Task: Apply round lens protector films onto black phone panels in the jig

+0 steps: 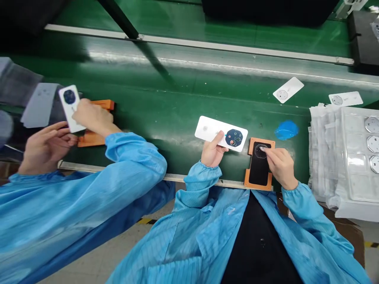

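My left hand point(212, 153) grips a white panel point(209, 128) between thumb and fingers. The panel has a round dark camera area at its right end. Right of it, an orange fixture point(249, 185) lies at the bench edge with a black rectangular piece point(259, 169) in it. My right hand point(280, 163) is over the upper right of the fixture, fingertips pinched together at the round outline on the black piece. Whatever is between those fingertips is too small to make out.
At the left, a co-worker's hands point(93, 116) hold another white panel point(70, 110) by a second orange fixture point(102, 104). A blue item point(286, 130), two white pieces point(288, 90) point(346, 98) and stacked trays point(357, 189) lie at the right.
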The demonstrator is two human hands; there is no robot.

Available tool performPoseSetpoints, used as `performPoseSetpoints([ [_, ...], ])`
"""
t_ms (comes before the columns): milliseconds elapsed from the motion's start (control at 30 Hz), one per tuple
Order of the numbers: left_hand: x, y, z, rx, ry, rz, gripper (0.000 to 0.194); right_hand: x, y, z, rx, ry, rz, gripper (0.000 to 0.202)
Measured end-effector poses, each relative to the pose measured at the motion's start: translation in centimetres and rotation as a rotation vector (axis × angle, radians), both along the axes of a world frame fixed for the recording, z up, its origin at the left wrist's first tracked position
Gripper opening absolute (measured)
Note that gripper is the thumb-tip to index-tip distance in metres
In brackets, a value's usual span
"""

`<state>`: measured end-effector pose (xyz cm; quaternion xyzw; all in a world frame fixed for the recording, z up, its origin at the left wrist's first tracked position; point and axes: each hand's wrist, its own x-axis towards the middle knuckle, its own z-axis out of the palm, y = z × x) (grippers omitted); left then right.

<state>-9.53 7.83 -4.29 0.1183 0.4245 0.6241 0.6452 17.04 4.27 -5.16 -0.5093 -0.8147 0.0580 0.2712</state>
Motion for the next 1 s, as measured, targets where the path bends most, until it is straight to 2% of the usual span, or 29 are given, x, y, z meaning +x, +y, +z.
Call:
performPoseSetpoints([
  [100, -0.2, -0.4, -0.3, -0.003, 0.042, 0.027, 0.046, -0.4, -0.3, -2.3, 0.015, -0.094, 0.075, 0.029],
  [233, -0.3, -0.9, -0.8, -0.032, 0.074, 0.056, 0.047, -0.3, -0.8, -2.5, -0.03, -0.128, 0.107, 0.029],
  [333, 0.1, -1.1, -0.9, -0.054, 0.133, 0.021, 0.051, -0.1, -0.7, -2.0, -0.048, -0.136, 0.114, 0.028],
  [433, 1.2, -1.2, -0.8, -0.099, 0.289, -0.019, 0.043, -0.2, -0.7, -0.9, -0.049, -0.057, 0.121, 0.022],
  [533, 3.0, -1.4, -0.8, -0.12, 0.376, -0.043, 0.029, -1.0, -0.8, 1.0, -0.048, 0.125, 0.036, 0.019],
  [700, 6.3, -1.9, -1.0, -0.044, 0.39, -0.114, 0.032, -4.0, -0.2, 4.0, 0.055, 0.232, -0.055, 0.011],
  [833, 7.0, -2.0, -0.6, 0.057, 0.365, -0.131, 0.035, -5.1, 0.3, 4.2, 0.156, 0.281, -0.053, 0.015],
  [1000, 6.8, -1.6, -0.2, 0.194, 0.303, -0.04, 0.029, -5.2, -0.1, 3.5, 0.049, 0.306, -0.01, 0.017],
])
